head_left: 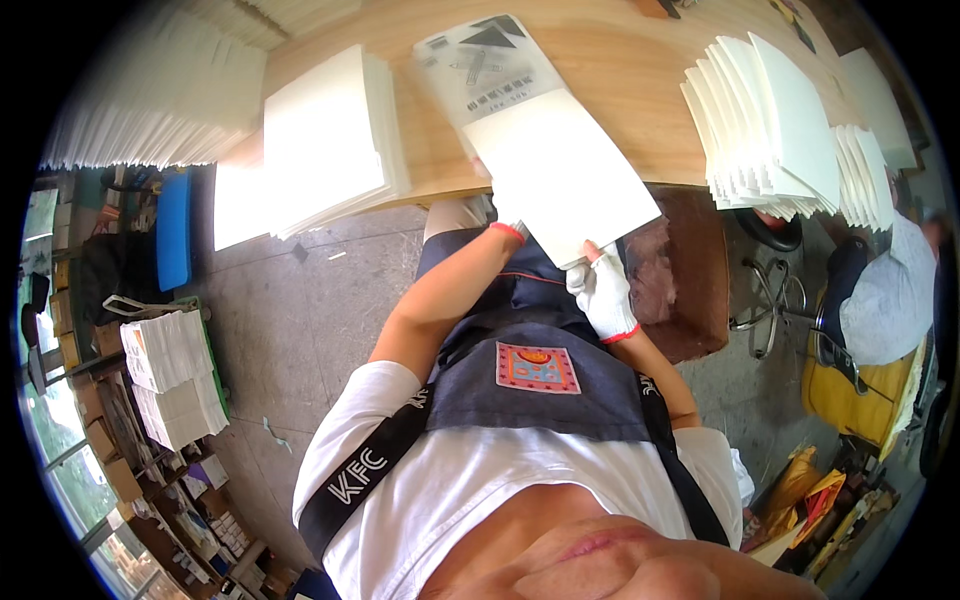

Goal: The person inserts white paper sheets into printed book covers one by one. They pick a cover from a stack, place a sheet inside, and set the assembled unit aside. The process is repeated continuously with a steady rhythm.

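Observation:
A white paper stack or pad (560, 170) slants over the table's near edge. Its far end meets a clear plastic bag (490, 70) with dark printing; whether the paper lies inside the bag or on it I cannot tell. At the paper's near corner, my right hand (603, 295), in a white glove with a red cuff, grips with the bare thumb on top. My left hand (508, 207), gloved the same way, is against the paper's left edge. Its fingers are mostly hidden there, and the white glove blends into the bright paper.
On the wooden table (430, 155), a white paper stack (325, 135) lies to the left and fanned stacks (765, 125) stand to the right. More paper (160, 90) fills the far left. Below the table edge sits a brown box (690, 280), near a wheeled chair base (770, 300).

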### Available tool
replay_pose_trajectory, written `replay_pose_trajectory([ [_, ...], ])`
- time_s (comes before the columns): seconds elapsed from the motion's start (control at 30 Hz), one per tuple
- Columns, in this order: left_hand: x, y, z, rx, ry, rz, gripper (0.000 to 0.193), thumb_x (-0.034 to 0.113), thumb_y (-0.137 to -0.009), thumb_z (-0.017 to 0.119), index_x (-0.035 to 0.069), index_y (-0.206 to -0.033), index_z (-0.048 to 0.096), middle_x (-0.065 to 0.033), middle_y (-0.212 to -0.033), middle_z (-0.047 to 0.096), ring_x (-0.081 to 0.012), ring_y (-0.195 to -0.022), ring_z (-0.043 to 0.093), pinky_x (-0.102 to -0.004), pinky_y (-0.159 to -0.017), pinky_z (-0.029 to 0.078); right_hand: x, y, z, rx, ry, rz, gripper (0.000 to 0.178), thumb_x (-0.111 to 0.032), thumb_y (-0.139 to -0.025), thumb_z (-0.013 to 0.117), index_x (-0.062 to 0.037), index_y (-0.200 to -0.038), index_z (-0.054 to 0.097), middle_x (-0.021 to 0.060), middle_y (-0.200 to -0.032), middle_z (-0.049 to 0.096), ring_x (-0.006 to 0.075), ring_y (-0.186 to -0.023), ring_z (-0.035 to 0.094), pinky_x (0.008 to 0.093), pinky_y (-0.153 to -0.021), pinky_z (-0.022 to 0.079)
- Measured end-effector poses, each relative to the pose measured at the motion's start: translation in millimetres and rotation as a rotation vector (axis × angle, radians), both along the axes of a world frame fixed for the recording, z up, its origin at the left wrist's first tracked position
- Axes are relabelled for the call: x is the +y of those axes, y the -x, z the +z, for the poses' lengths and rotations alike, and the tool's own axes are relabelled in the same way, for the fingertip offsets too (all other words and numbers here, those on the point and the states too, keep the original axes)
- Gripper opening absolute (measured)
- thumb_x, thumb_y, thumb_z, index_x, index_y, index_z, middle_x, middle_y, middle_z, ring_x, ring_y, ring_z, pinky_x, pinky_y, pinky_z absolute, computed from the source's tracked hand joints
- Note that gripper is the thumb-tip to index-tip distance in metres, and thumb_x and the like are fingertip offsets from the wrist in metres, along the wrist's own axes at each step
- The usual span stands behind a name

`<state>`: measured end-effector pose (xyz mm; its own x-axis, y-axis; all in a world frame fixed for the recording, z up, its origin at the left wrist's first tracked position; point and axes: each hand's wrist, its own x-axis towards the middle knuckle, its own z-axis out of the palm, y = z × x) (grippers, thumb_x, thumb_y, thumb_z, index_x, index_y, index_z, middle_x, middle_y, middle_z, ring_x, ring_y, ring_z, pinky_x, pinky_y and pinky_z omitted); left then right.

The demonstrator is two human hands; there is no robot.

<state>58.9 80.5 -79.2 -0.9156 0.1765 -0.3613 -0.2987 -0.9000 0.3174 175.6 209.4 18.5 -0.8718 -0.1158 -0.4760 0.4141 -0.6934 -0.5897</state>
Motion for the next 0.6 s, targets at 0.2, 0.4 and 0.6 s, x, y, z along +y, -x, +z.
replay_pose_trajectory([
  [0.2,-11,-63,-34,0.716,1.873,-0.066,0.021,0.021,-0.080,0.064,0.002,-0.090,0.064,-0.0076,-0.086,0.065,-0.0174,-0.074,0.062,-0.0307,-0.063,0.053,-17,-12,-59,-0.133,-0.061,0.054,0.017,-0.007,-0.092,0.044,-0.0058,-0.109,0.045,0.0125,-0.091,0.059,0.0224,-0.062,0.062,0.0339,-0.057,0.057],
  [0.4,-15,-71,-32,-0.035,0.952,0.008,0.024,0.018,-0.080,0.063,0.001,-0.097,0.061,-0.0058,-0.086,0.064,-0.0141,-0.074,0.060,-0.0273,-0.066,0.049,-55,59,-75,-0.070,-0.121,0.018,0.018,-0.004,-0.087,0.051,-0.0029,-0.104,0.046,0.0080,-0.095,0.053,0.0220,-0.085,0.060,0.0371,-0.067,0.057],
  [0.6,-40,-67,-2,-0.130,0.548,-0.147,0.024,0.017,-0.086,0.053,0.004,-0.106,0.055,-0.0069,-0.093,0.063,-0.0185,-0.080,0.061,-0.0297,-0.066,0.052,-48,103,-57,-0.055,-0.147,0.328,0.021,-0.015,-0.089,0.045,-0.0001,-0.103,0.045,0.0133,-0.082,0.059,0.0249,-0.068,0.062,0.0356,-0.062,0.054],
])
